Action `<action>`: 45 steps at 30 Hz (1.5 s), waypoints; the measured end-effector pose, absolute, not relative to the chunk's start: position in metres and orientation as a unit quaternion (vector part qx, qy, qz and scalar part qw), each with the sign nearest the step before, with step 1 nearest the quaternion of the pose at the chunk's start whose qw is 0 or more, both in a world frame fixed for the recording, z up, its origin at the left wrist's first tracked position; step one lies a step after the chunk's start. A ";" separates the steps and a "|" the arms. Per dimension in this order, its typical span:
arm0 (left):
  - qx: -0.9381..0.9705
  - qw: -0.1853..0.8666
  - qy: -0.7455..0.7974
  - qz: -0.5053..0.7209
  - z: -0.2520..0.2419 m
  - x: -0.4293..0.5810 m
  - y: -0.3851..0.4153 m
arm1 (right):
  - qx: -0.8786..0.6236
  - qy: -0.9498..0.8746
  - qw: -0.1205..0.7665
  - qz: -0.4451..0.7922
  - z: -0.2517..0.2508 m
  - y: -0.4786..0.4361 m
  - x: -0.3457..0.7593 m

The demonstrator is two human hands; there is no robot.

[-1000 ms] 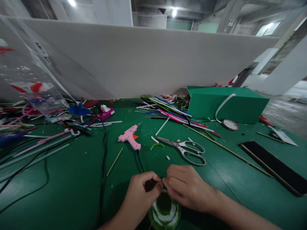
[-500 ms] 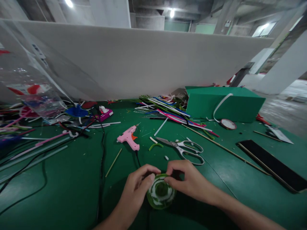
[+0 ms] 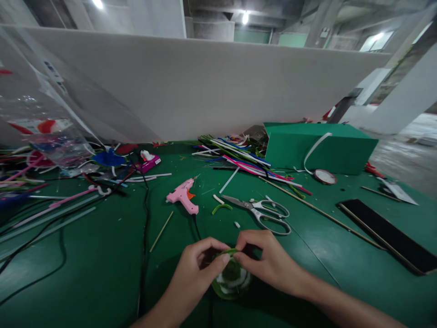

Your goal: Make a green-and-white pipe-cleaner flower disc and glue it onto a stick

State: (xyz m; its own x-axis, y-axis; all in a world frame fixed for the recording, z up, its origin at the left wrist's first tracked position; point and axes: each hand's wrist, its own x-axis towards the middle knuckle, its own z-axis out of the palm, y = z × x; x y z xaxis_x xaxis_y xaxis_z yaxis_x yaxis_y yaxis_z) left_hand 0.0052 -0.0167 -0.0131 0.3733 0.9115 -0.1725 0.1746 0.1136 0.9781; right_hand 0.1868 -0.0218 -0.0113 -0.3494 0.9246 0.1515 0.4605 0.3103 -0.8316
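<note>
Since the frame half a second earlier, the thumb of the left hand (image 3: 195, 271) had been shifted inward, over the rim of the green-and-white round piece (image 3: 232, 274). The far rim was pinched by both the left hand and the right hand (image 3: 271, 258). The piece was held camera-side of the scissors (image 3: 251, 206), slightly left. Its ringed face was turned up toward the camera; outline roundish, long axis could not be told. Pink glue gun (image 3: 184, 197) was seen left of the scissors.

a pale partition (image 3: 205, 86) backs the green table (image 3: 102, 269); a bulb (image 3: 245, 18) glows beyond.
</note>
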 end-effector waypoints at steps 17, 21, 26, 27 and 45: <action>0.627 0.524 0.484 0.313 -0.013 0.007 -0.020 | -0.479 -0.703 0.327 0.410 -0.013 -0.020 0.186; 0.631 0.511 0.491 0.317 -0.011 0.008 -0.021 | -0.476 -0.702 0.333 0.412 -0.014 -0.021 0.185; 0.646 0.475 0.498 0.332 -0.014 0.008 -0.023 | -0.479 -0.701 0.330 0.413 -0.014 -0.022 0.185; 0.648 0.472 0.496 0.333 -0.015 0.007 -0.023 | -0.480 -0.700 0.329 0.413 -0.014 -0.022 0.185; 0.655 0.495 0.479 0.311 -0.014 0.007 -0.021 | -0.473 -0.689 0.318 0.448 -0.014 -0.019 0.186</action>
State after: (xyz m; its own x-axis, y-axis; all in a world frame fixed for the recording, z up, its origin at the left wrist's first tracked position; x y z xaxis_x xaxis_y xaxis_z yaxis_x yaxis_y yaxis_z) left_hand 0.0074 -0.0207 -0.0141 0.3481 0.9350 -0.0672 0.3196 -0.0510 0.9462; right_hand 0.1864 -0.0191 -0.0136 -0.3490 0.9370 0.0148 0.3669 0.1511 -0.9179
